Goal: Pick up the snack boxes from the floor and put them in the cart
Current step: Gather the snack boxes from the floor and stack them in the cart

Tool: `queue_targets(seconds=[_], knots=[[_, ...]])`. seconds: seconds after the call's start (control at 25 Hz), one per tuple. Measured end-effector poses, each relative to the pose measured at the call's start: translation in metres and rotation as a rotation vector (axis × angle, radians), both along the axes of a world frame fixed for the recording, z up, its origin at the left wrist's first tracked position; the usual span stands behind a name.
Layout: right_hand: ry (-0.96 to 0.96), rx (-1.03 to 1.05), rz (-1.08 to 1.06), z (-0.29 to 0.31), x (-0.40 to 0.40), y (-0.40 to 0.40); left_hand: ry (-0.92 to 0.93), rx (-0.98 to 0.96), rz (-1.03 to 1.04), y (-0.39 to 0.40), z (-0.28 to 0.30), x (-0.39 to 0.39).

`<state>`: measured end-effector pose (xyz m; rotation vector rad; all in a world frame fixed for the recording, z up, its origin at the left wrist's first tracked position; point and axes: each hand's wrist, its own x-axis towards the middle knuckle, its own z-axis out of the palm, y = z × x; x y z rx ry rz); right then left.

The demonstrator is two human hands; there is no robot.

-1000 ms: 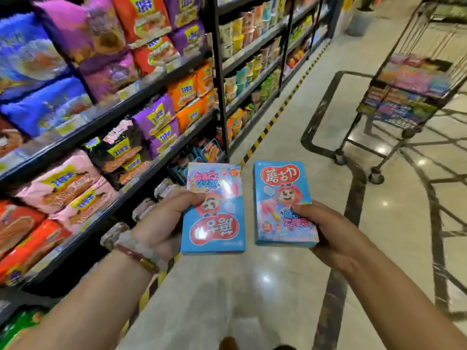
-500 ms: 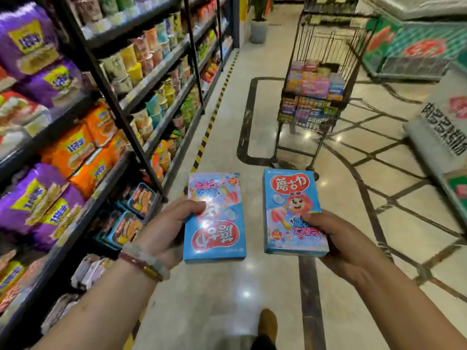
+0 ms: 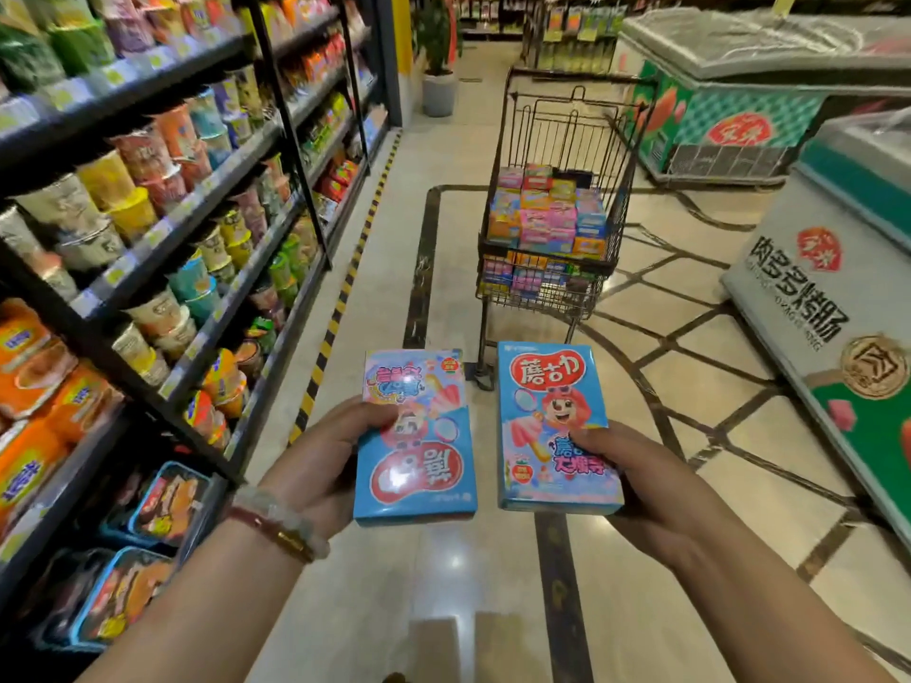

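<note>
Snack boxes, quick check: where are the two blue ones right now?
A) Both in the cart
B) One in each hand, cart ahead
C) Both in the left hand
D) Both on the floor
B: the left hand grips one blue box and the right hand grips the other blue box, with the cart standing ahead down the aisle.

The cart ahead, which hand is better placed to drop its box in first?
Probably the right hand: its box sits roughly in line with the cart, the left hand off to the side.
</note>
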<state>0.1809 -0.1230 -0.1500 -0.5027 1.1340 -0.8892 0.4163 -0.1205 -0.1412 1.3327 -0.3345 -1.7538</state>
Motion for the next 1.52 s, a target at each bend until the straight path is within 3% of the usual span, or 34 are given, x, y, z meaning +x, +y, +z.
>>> queue_targets(seconds=[0.64,1.52], knots=[[-0.025,0.027,-0.289,-0.005,0.007,-0.259,0.0,-0.08,-0.281,-0.335,-0.007,-0.003],[-0.079,0.036,-0.133,-0.02,-0.128,-0.557,-0.051,-0.025,-0.174,-0.599,-0.011,-0.128]])
